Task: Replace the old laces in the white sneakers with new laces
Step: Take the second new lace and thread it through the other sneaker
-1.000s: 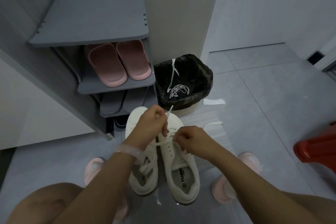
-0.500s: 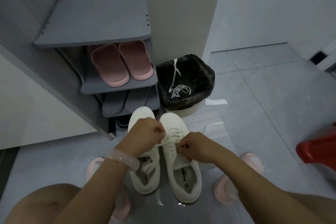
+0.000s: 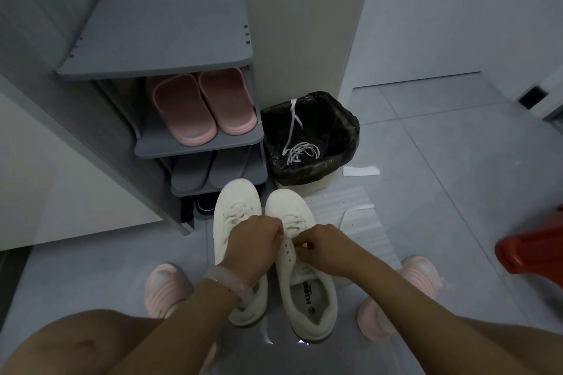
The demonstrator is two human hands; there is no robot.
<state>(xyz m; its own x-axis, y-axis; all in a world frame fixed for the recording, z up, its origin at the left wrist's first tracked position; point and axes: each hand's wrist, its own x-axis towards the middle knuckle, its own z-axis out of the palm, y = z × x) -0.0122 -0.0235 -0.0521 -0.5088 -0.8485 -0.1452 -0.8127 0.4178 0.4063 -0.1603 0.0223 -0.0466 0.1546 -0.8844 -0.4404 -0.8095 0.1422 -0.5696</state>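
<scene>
Nearest the camera, two bare knees frame the view, and two feet in pink slippers, the left (image 3: 166,288) and the right (image 3: 417,275), stand on the grey tiled floor (image 3: 457,161). Between them lie two white low-top sneakers, side by side, toes pointing away: the left sneaker (image 3: 236,213) is laced, and the right sneaker (image 3: 304,292) shows bare eyelets along its near half. The left hand (image 3: 254,245), with one pale pink bangle (image 3: 227,280) at the wrist, has its fingers curled and pinches the white lace (image 3: 294,227) over the right sneaker's eyelets. The right hand (image 3: 320,245) is likewise curled and pinches the same lace, close beside the left. One white ribbed sheet (image 3: 350,210) lies just beyond to the right, carrying one loose white strip (image 3: 356,210). One red plastic object (image 3: 530,250) sits at the right edge. Farther off, one bin lined with a black bag (image 3: 310,143) holds a tangle of white laces (image 3: 300,149); one white paper scrap (image 3: 361,170) lies beside it. One grey shoe rack (image 3: 158,39) holds one pair of pink slides (image 3: 202,108) and, below, one grey pair (image 3: 213,172).
</scene>
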